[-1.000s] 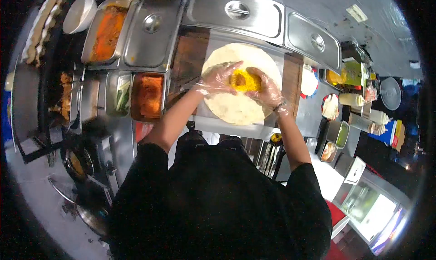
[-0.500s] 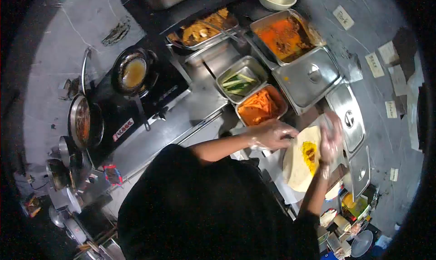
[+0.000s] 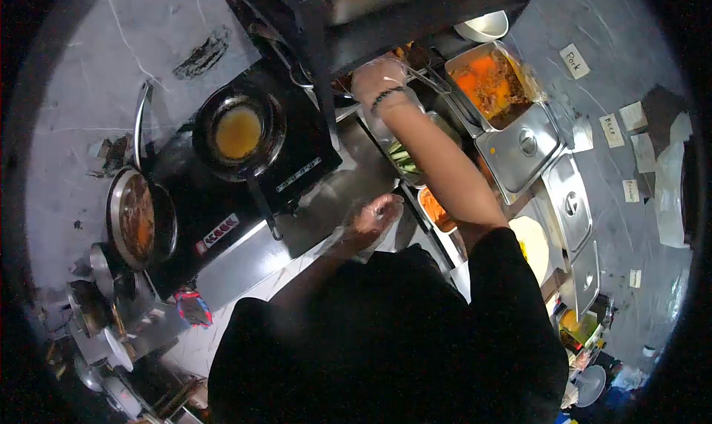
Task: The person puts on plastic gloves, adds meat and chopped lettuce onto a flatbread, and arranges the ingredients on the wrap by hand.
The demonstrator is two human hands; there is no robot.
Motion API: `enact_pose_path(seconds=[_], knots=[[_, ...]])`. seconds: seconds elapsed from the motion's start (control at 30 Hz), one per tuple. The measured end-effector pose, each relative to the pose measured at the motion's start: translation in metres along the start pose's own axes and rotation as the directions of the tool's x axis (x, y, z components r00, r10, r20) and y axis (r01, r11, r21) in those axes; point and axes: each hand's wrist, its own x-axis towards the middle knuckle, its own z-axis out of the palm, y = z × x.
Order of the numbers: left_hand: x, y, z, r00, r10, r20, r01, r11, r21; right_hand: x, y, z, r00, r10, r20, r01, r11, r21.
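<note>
My right hand [image 3: 378, 81], in a clear plastic glove with a dark bracelet at the wrist, reaches far forward to the tray of browned food [image 3: 412, 56]. A black shelf edge covers part of the tray. The fingers are hidden, so any grip is unseen. Metal tongs [image 3: 434, 79] lie beside that hand. My left hand [image 3: 377, 215], also gloved, hovers by the counter's front edge, its fingers loosely curled and nothing visible in them. A pale flatbread [image 3: 535, 246] with some yellow filling lies at the right, partly behind my right sleeve.
Below my right forearm are containers of cucumber strips [image 3: 403, 157] and shredded carrot [image 3: 436, 209]. Farther back stand a pan of reddish meat [image 3: 489, 83] and steel lids [image 3: 525, 142]. At left, a frying pan [image 3: 239, 133] sits on the black cooktop [image 3: 297, 146]. The black shelf [image 3: 400, 24] overhangs.
My right hand has left the flatbread and moved forward and left to the browned food. My left hand has drawn back leftward from the flatbread. The view has shifted, bringing in the shelf.
</note>
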Motion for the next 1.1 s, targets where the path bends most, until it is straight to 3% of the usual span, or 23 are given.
enact_pose_path(seconds=[0.07,0.1,0.17,0.2,0.23,0.27,0.33,0.4,0.47,0.53,0.6,0.63,0.67,0.73,0.77,0.8,0.87,0.9,0.93,0.97,1.0,1.07,1.1], knots=[[0.002,0.012,-0.002,0.991,-0.135,-0.024,0.136,0.990,0.041,0.005,-0.007,-0.003,0.985,0.041,0.169,-0.034,0.998,-0.048],[0.004,0.005,-0.005,0.991,-0.127,-0.031,0.128,0.991,0.044,0.009,-0.008,-0.001,0.986,0.035,0.160,-0.028,0.998,-0.049],[0.013,-0.016,-0.011,0.999,-0.009,0.052,0.013,0.997,-0.081,0.018,-0.011,0.010,0.984,0.108,0.142,-0.104,0.994,-0.037],[0.013,-0.010,-0.009,1.000,0.004,0.022,-0.002,0.997,-0.083,0.017,-0.010,0.014,0.990,0.094,0.106,-0.090,0.995,-0.037],[0.012,-0.005,-0.006,0.992,0.129,-0.007,-0.128,0.992,0.011,0.012,-0.008,0.017,0.995,0.071,0.067,-0.069,0.997,-0.036],[0.012,0.000,-0.005,0.966,0.256,-0.043,-0.249,0.962,0.115,0.011,0.000,0.023,0.986,0.057,0.155,-0.042,0.995,-0.094],[0.015,-0.013,-0.004,0.969,0.248,-0.017,-0.246,0.966,0.086,0.022,0.003,0.033,0.974,-0.024,0.227,0.065,0.982,-0.177],[0.034,-0.050,0.011,0.945,0.323,-0.052,-0.309,0.830,-0.464,0.030,0.019,0.048,0.981,-0.083,0.178,0.115,0.978,-0.176],[0.022,-0.015,0.010,0.947,0.314,-0.073,-0.317,0.865,-0.389,0.043,0.032,0.064,0.977,-0.118,0.177,0.155,0.966,-0.207],[0.055,-0.074,0.030,0.837,0.504,-0.212,-0.530,0.844,-0.083,0.055,0.045,0.078,0.974,-0.126,0.189,0.170,0.955,-0.242],[0.033,-0.038,0.021,0.844,0.502,-0.191,-0.497,0.864,0.073,0.062,0.047,0.084,0.969,-0.129,0.210,0.182,0.949,-0.256],[0.057,-0.066,0.033,0.945,0.310,-0.101,-0.308,0.746,-0.591,0.064,0.050,0.088,0.966,-0.135,0.220,0.191,0.947,-0.257],[0.058,-0.066,0.033,0.942,0.317,-0.114,-0.321,0.744,-0.586,0.068,0.054,0.091,0.964,-0.137,0.226,0.195,0.946,-0.260],[0.054,-0.062,0.034,0.942,0.285,-0.177,-0.303,0.949,-0.089,0.072,0.060,0.098,0.962,-0.144,0.234,0.204,0.945,-0.256],[0.063,-0.079,0.041,0.932,0.282,-0.229,-0.336,0.909,-0.247,0.072,0.063,0.100,0.962,-0.148,0.230,0.205,0.946,-0.250],[0.048,-0.059,0.033,0.927,0.286,-0.241,-0.343,0.909,-0.238,0.074,0.066,0.102,0.962,-0.151,0.226,0.206,0.947,-0.245],[0.019,-0.023,0.029,0.826,0.513,-0.235,-0.499,0.858,0.122,0.076,0.070,0.106,0.964,-0.161,0.214,0.210,0.951,-0.228],[0.025,-0.031,0.032,0.825,0.515,-0.234,-0.502,0.857,0.118,0.077,0.073,0.107,0.966,-0.161,0.203,0.205,0.955,-0.216],[0.035,-0.043,0.033,0.898,0.373,-0.232,-0.423,0.877,-0.229,0.078,0.078,0.109,0.967,-0.152,0.204,0.197,0.955,-0.221],[0.041,-0.054,0.035,0.959,0.230,-0.164,-0.282,0.786,-0.550,0.079,0.078,0.106,0.983,-0.154,0.100,0.164,0.981,-0.101],[0.046,-0.068,0.033,0.965,0.227,-0.131,-0.261,0.786,-0.560,0.078,0.084,0.104,0.992,-0.128,-0.004,0.128,0.992,0.019],[0.048,-0.068,0.029,0.700,0.691,-0.184,-0.715,0.673,-0.191,0.066,0.102,0.107,0.966,-0.226,-0.128,0.249,0.945,0.213],[0.043,-0.066,0.031,0.792,0.590,-0.160,-0.610,0.779,-0.147,0.058,0.103,0.114,0.954,-0.176,-0.241,0.216,0.965,0.149]])
